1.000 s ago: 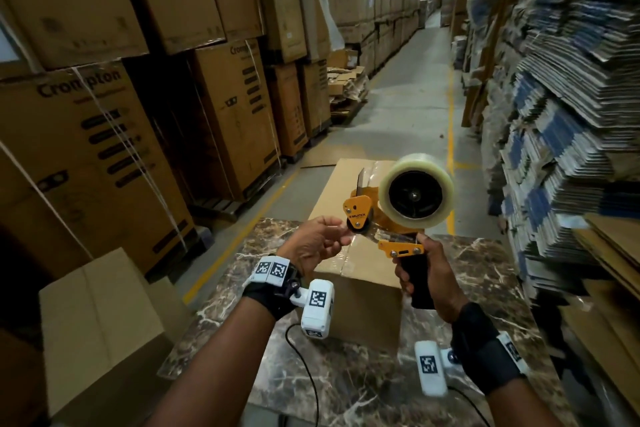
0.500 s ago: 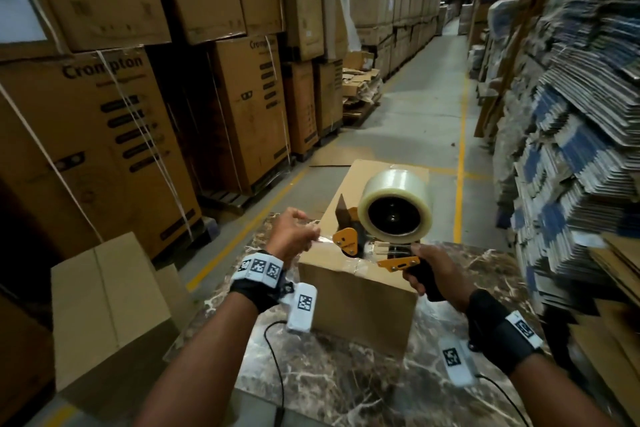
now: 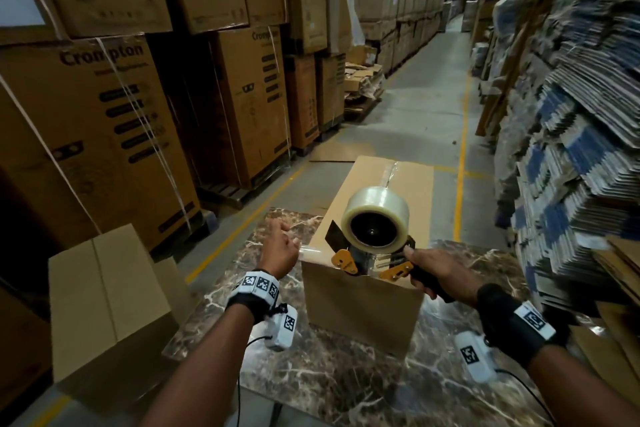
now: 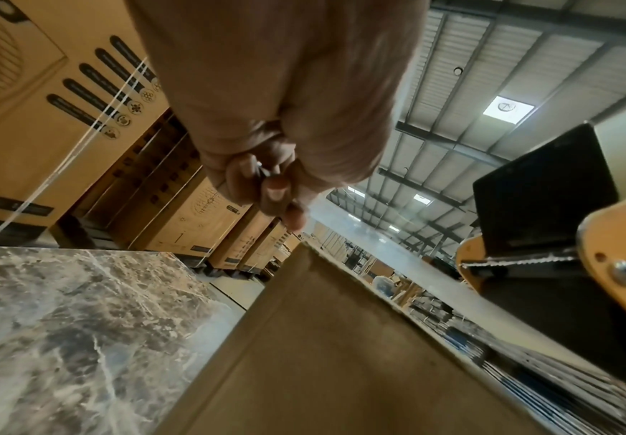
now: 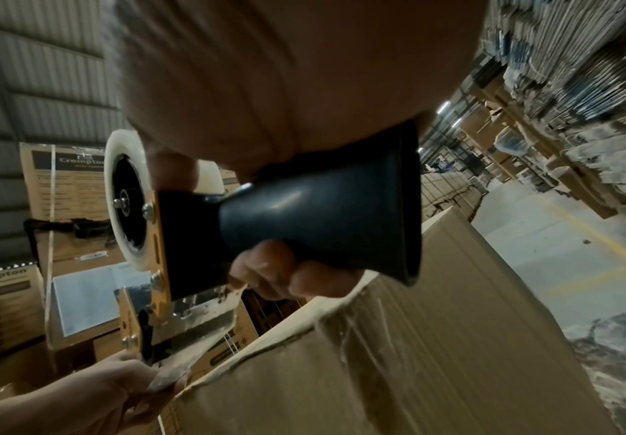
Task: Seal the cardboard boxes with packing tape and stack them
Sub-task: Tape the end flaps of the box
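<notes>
— Where is there room to reach?
— The marble tabletop [image 3: 346, 378] lies bare in front of the cardboard box [image 3: 363, 308] and to its left.
— And what blocks?
— The tape dispenser [image 3: 374, 239] sits over the box's near edge; flattened cartons [image 3: 571, 156] crowd the right.

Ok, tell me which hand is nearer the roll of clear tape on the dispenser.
Right. The right hand grips the dispenser handle just below the tape roll; the left hand pinches the pulled tape end off to the roll's left.
</notes>
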`<action>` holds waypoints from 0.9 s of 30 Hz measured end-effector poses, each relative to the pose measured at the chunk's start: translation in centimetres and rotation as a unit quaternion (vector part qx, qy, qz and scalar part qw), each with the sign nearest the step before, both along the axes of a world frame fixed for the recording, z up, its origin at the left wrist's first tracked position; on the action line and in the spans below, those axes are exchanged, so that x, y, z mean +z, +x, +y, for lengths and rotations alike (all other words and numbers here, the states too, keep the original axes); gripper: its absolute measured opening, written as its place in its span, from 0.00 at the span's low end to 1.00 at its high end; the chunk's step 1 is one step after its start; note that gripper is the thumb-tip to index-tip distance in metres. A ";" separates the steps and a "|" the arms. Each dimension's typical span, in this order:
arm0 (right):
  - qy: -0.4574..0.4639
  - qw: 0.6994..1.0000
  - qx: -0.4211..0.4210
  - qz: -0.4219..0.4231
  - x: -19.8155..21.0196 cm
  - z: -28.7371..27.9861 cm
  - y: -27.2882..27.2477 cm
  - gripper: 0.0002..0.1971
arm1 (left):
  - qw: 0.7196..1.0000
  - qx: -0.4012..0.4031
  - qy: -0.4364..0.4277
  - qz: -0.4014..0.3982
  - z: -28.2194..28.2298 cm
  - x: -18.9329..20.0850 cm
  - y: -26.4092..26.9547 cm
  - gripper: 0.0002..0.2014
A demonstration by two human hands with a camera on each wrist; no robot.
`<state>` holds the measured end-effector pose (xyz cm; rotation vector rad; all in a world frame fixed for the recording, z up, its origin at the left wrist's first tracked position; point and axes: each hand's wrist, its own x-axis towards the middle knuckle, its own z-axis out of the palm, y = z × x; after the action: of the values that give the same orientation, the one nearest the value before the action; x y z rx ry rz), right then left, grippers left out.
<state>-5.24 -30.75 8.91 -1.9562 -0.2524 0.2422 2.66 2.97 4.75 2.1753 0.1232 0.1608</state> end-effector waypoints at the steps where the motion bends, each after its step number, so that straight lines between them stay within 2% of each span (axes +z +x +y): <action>1: -0.006 1.000 0.001 -0.002 0.2 0.1 0.0 0.31 | 1.000 0.001 0.004 -0.002 -0.1 -0.2 0.2 0.14; 8: -0.054 0.998 0.022 0.002 0.8 0.0 -0.1 0.29 | 1.000 -0.001 0.015 -0.002 -0.7 -1.4 0.6 0.13; 15: -0.085 0.995 0.046 -0.002 0.4 -0.2 0.3 0.26 | 1.000 0.009 -0.029 -0.004 -0.9 -2.6 0.2 0.10; 19: -0.101 0.993 0.059 0.001 0.3 -0.4 0.4 0.27 | 0.998 -0.006 -0.062 -0.004 -1.5 -3.2 0.0 0.05; 22: -0.110 0.992 0.065 0.000 0.2 -0.7 0.4 0.27 | 0.995 -0.035 -0.085 0.034 -1.0 -4.1 0.0 0.03; 24: -0.121 0.990 0.073 -0.007 0.1 -0.7 0.4 0.27 | 0.993 -0.018 -0.106 0.047 -0.6 -4.7 0.0 0.04; 27: -0.139 0.986 0.089 -0.018 -0.3 -0.8 0.8 0.28 | 0.992 0.045 -0.114 0.005 -0.6 -4.3 -0.1 0.06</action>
<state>-4.49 -31.52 8.57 -2.2171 -0.4373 0.3754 2.52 2.35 0.48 1.9437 0.2342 0.1794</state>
